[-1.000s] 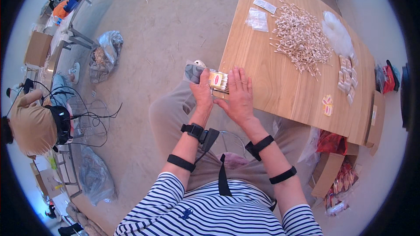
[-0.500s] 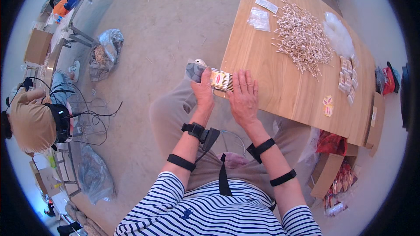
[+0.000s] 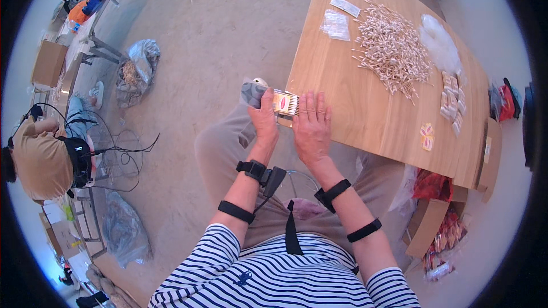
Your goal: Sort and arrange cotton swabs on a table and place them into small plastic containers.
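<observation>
— Wooden tabletop (image 3: 365, 114), near edge: small clear packet of cotton swabs (image 3: 285, 102) pinned right at the rim, sticking out slightly over the lap.

— Left hand (image 3: 265, 118)?

— Curled around the packet's left end, fingers grasping it from the side, thumb on top. Right hand (image 3: 311, 122) laid flat, fingers spread and straight, pressing down just beside the packet's right end, touching it. Clamped on nothing, only pushing.

— Step in hand?

— Looks like closing or flattening a filled packet: swabs already lined up inside, label showing on the left part. Probably late in this one packet's cycle, judging by the neat row.

— Rest of the tabletop?

— Big loose heap of cotton swabs (image 3: 394, 48) farther back, well apart from the hands. Two empty clear bags (image 3: 335, 24) left of the heap, a puff of white cotton (image 3: 439, 45) to its right, a row of finished packets (image 3: 451, 102) beyond, near the far right side.

— Next move calls for what?

— Likely a firm, even press along the open end while keeping the left grip steady, so no swabs slide out over the edge. Then a clear spot needed beside the finished row. Seal itself too small to judge.
</observation>
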Tool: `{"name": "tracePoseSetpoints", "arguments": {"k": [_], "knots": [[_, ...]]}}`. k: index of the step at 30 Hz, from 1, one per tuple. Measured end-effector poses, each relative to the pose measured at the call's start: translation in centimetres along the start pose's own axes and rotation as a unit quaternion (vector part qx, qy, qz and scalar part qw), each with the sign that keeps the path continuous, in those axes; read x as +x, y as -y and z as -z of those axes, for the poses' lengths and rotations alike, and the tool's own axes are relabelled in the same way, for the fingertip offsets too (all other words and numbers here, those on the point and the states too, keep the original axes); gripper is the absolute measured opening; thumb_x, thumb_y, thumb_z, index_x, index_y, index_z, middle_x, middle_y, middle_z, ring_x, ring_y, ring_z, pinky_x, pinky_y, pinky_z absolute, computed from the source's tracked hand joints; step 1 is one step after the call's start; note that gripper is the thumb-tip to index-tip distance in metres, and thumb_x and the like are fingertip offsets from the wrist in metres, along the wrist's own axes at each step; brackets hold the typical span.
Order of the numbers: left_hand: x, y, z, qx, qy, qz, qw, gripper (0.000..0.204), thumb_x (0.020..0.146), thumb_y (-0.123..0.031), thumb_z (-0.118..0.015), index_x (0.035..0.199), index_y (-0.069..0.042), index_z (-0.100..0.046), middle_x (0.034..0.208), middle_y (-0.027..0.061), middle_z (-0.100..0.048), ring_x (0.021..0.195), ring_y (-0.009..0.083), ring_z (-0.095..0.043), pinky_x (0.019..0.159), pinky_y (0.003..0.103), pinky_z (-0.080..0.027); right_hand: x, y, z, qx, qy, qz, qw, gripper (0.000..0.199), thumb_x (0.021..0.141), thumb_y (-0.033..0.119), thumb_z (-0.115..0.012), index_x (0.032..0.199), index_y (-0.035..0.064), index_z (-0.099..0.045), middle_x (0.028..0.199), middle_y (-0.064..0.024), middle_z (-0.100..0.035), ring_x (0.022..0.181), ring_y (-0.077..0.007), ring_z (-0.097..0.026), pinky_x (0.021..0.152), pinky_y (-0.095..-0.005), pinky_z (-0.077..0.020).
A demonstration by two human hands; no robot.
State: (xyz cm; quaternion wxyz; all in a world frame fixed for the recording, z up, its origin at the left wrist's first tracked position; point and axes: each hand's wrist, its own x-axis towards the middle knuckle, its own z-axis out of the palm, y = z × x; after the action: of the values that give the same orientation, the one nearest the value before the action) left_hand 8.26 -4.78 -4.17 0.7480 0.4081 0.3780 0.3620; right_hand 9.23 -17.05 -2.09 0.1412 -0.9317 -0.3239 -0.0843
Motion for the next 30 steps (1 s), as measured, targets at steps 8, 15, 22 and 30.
{"name": "tracePoseSetpoints", "arguments": {"k": [8, 15, 22, 30], "knots": [[-0.1, -0.3, -0.2, 0.007, 0.015, 0.002, 1.000, 0.019, 0.095, -0.017, -0.071, 0.097, 0.001, -0.071, 0.091, 0.0011, -0.069, 0.078, 0.0085, -0.062, 0.069, 0.028, -0.052, 0.2, 0.3, -0.3, 0.017, -0.014, -0.009, 1.000, 0.058, 0.096, 0.027, -0.059, 0.148, 0.0023, -0.049, 0.159, -0.0151, -0.040, 0.152, -0.0378, -0.027, 0.123, -0.0526, -0.0201], [0.3, 0.2, 0.2, 0.008, 0.018, -0.001, 1.000, 0.019, 0.095, -0.017, -0.071, 0.098, 0.002, -0.070, 0.092, 0.0016, -0.069, 0.079, 0.0090, -0.062, 0.070, 0.028, -0.053, 0.4, 0.4, 0.2, 0.023, -0.020, -0.013, 0.999, 0.054, 0.097, 0.027, -0.059, 0.146, 0.0050, -0.052, 0.157, -0.0116, -0.044, 0.151, -0.0357, -0.029, 0.121, -0.0563, -0.0206], [0.3, -0.1, 0.4, 0.027, 0.023, 0.013, 0.999, 0.020, 0.095, -0.017, -0.070, 0.100, 0.002, -0.070, 0.093, 0.0019, -0.069, 0.080, 0.0092, -0.062, 0.072, 0.028, -0.052, 2.5, -1.5, 1.2, 0.148, -0.101, -0.002, 0.984, 0.038, 0.089, 0.012, -0.064, 0.126, 0.0070, -0.065, 0.125, -0.0151, -0.063, 0.126, -0.0358, -0.052, 0.108, -0.0531, -0.0369], [0.3, 0.0, 0.4, 0.009, 0.032, 0.000, 0.999, 0.019, 0.096, -0.016, -0.069, 0.100, 0.003, -0.070, 0.092, 0.0024, -0.069, 0.080, 0.0087, -0.062, 0.071, 0.028, -0.052, 7.0, -1.5, 1.3, 0.182, -0.064, 0.020, 0.981, 0.011, 0.081, 0.008, -0.065, 0.089, 0.0094, -0.073, 0.087, -0.0109, -0.061, 0.091, -0.0309, -0.058, 0.082, -0.0449, -0.0446]]}}
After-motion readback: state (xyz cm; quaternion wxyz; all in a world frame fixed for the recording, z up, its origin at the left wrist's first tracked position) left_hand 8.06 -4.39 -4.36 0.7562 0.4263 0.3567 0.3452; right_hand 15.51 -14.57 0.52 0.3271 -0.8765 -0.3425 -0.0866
